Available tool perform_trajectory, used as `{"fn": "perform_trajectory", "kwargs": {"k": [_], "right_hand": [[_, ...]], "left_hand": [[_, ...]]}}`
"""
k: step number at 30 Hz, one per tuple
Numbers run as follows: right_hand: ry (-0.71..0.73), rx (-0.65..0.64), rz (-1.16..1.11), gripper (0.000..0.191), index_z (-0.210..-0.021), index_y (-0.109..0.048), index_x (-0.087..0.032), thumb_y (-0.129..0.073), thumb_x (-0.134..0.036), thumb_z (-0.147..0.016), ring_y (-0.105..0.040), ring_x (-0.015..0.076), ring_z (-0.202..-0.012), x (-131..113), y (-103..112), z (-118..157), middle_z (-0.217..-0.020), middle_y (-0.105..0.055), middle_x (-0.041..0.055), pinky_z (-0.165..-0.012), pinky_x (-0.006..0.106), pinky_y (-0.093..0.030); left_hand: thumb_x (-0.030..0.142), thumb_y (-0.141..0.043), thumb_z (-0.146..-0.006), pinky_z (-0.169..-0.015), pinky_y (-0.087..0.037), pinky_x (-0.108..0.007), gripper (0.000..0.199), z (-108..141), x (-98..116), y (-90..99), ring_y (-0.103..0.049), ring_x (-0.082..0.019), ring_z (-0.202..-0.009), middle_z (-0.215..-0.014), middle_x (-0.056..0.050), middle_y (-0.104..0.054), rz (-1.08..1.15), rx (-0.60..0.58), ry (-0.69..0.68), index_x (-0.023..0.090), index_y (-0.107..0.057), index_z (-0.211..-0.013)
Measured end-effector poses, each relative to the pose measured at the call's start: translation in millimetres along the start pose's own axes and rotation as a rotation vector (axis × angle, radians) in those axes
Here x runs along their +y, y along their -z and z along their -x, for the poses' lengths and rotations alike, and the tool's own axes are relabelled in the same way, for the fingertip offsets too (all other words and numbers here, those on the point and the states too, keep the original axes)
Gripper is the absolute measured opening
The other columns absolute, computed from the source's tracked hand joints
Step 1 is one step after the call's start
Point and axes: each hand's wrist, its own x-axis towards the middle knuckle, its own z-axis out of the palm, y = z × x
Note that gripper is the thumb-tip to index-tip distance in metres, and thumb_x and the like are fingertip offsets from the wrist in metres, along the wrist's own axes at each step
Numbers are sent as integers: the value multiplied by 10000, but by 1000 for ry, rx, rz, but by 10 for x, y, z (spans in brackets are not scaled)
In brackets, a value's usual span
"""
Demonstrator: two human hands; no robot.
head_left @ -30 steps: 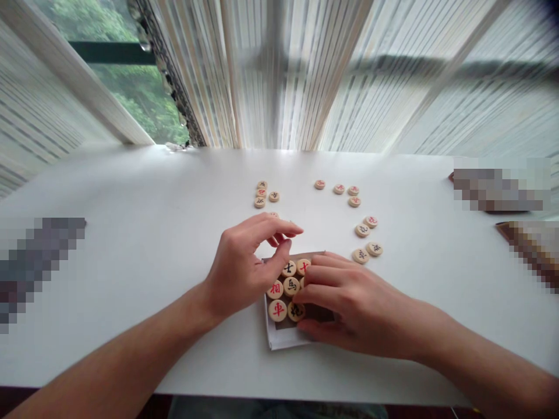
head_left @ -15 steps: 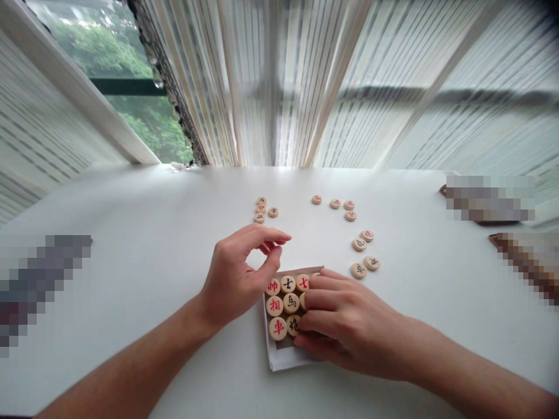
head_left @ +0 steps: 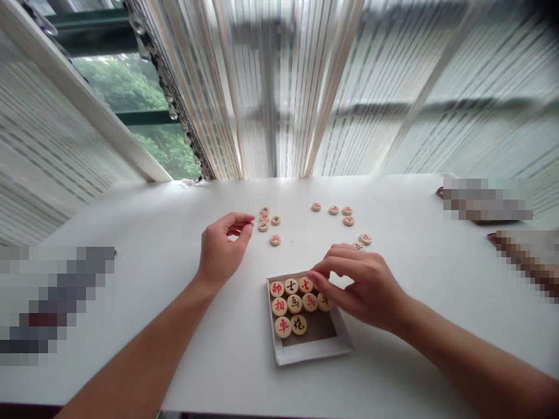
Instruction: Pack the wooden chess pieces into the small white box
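A shallow white cardboard box (head_left: 317, 349) holds round wooden Chinese chess pieces in rows, with red and black characters facing up. Among them are a black cannon piece (head_left: 299, 325) and a red chariot piece (head_left: 283, 327). My right hand (head_left: 364, 282) hovers over the box's back right corner, fingers curved and slightly apart, hiding part of the back row. No piece shows in it. My left hand (head_left: 225, 244) is above the table, thumb and fingertips a little apart, just left of a small cluster of pieces (head_left: 264, 226). Nothing is visible between its fingers.
A single red piece (head_left: 275, 240) lies behind the box. Several loose pieces (head_left: 348, 220) are spread at the back right, and two more (head_left: 365, 238) are partly behind my right hand. Blurred-out objects stand at both sides of the white table (head_left: 209, 361). Curtains hang behind.
My left hand has moved left and away from the box towards the piece cluster. My right hand has lifted back and right, uncovering more pieces and the box's bare front right area.
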Motion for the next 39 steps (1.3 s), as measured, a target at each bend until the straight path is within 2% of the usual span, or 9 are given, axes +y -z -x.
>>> {"fn": "perform_trajectory", "kwargs": {"k": [7, 17, 21, 25, 27, 30, 35, 37, 39], "right_hand": [[-181, 47, 38, 144, -861, -769, -166, -681, -160, -974, -628, 127, -603, 153, -10, 11, -744, -734, 25, -591, 257, -462], [-202, 47, 50, 182, -830, -776, -179, -657, -208, -965, -660, 147, -644, 145, -38, -28, -743, -748, 32, -624, 269, -500], [-346, 187, 111, 201, -785, -775, -182, -693, -277, -943, -632, 161, -623, 338, 165, -79, -699, -739, 35, -633, 292, -492], [-583, 400, 193, 292, -863, -802, -155, -669, -396, -959, -647, 195, -606, 716, 459, -111, -716, -764, 80, -571, 307, -466], [-668, 428, 224, 318, -860, -804, -137, -655, -404, -945, -635, 191, -593, 885, 564, -104, -746, -773, 100, -557, 310, -447], [-753, 328, 234, 335, -816, -811, -138, -668, -425, -913, -587, 172, -552, 1004, 664, -76, -682, -741, 75, -525, 304, -395], [-771, -141, 125, 224, -753, -841, -174, -845, -398, -754, -536, 134, -527, 894, 830, -58, -574, -665, 1, -504, 281, -359], [-747, -306, 94, 248, -819, -862, -190, -876, -423, -736, -547, 132, -532, 847, 880, -57, -586, -673, -9, -505, 278, -371], [-716, -401, 142, 261, -889, -869, -207, -867, -428, -752, -579, 137, -557, 843, 894, -46, -635, -706, -8, -529, 278, -399]], "left_hand": [[242, -685, -873, -767, -593, -319, 203, -24, -43, -50, -757, -204, -788, -918, -54, -845, -115, -64, -3, 190, -837, -996], [273, -687, -873, -670, -575, -283, 178, 39, 105, -11, -763, -224, -809, -935, -56, -858, -148, -106, -70, 212, -831, -957], [291, -697, -883, -668, -570, -282, 184, 36, 88, -5, -760, -225, -810, -946, -60, -858, -168, -95, -76, 218, -837, -978], [291, -703, -876, -633, -565, -273, 178, 26, 64, -30, -762, -224, -777, -925, -62, -859, -185, -94, -80, 221, -839, -967], [298, -701, -874, -611, -557, -266, 187, 22, 61, -39, -763, -225, -775, -929, -65, -860, -184, -99, -72, 220, -840, -971], [302, -696, -872, -599, -548, -264, 193, 23, 65, -43, -763, -230, -777, -928, -67, -860, -190, -112, -65, 218, -842, -966], [289, -702, -872, -627, -559, -272, 186, 32, 72, -50, -761, -227, -778, -926, -67, -859, -174, -109, -76, 223, -846, -971], [288, -706, -873, -621, -561, -273, 178, 37, 77, -55, -759, -227, -774, -923, -64, -858, -166, -108, -77, 226, -843, -968], [281, -710, -872, -624, -567, -274, 175, 43, 87, -61, -758, -226, -772, -918, -64, -857, -162, -110, -71, 223, -842, -971]]}}
